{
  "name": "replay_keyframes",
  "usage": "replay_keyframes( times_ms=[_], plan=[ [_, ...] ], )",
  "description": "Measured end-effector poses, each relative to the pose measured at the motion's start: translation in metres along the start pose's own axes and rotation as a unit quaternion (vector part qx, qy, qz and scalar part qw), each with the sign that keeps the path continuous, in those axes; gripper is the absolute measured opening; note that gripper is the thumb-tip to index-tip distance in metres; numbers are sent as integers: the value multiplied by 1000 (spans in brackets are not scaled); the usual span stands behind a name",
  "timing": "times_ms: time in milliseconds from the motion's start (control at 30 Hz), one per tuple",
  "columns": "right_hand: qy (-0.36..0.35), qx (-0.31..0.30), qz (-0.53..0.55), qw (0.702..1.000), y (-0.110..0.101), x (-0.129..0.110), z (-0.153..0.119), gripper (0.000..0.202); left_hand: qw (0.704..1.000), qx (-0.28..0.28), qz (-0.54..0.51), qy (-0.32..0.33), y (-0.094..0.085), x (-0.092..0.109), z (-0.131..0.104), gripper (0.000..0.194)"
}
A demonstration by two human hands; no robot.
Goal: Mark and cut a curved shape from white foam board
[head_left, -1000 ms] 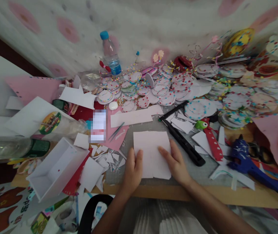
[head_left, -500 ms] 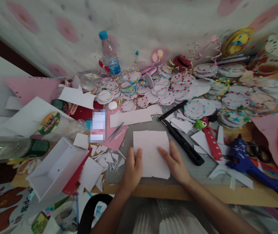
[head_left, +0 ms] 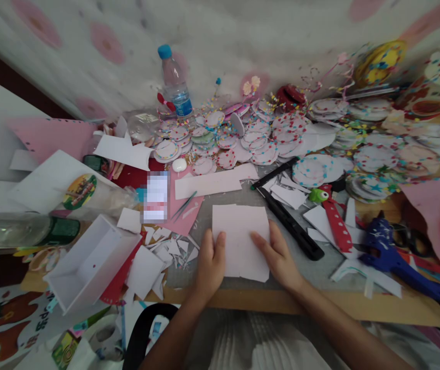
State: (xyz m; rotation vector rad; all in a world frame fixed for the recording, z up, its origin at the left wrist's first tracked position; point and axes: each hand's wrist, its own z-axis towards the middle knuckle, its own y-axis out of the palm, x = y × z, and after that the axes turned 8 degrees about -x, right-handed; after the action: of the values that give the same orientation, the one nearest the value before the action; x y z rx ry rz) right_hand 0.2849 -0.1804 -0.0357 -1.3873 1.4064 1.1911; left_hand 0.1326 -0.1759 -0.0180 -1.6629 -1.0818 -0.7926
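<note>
Moved: almost nothing — view shifts slightly
Left hand (head_left: 211,262): half-closed, gripping white card (head_left: 242,249)
Right hand (head_left: 283,263): half-closed, gripping opposite side
Card place: between hands, over worktop (head_left: 251,301)
Progress: cut squarish — whether joined, unclear

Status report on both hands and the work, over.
Left hand and right hand gripping white card at opposite sides. Black cutter close by, right. Paper scraps left.

Cluttered craft workspace, shown by paper scraps (head_left: 173,247), cutter (head_left: 291,224) and glue gun (head_left: 382,244).
</note>
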Motion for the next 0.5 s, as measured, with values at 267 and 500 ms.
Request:
replay_keyframes(
  times_ms=[267, 500],
  plan=[
    [-2, 14, -31, 999, 0, -2, -1, 28, 1000, 7, -4, 8, -1, -1, 0, 25],
    [21, -7, -12, 1000, 0, 0, 0, 34, 1000, 8, -21, 1, -1, 1, -1, 25]
  ],
)
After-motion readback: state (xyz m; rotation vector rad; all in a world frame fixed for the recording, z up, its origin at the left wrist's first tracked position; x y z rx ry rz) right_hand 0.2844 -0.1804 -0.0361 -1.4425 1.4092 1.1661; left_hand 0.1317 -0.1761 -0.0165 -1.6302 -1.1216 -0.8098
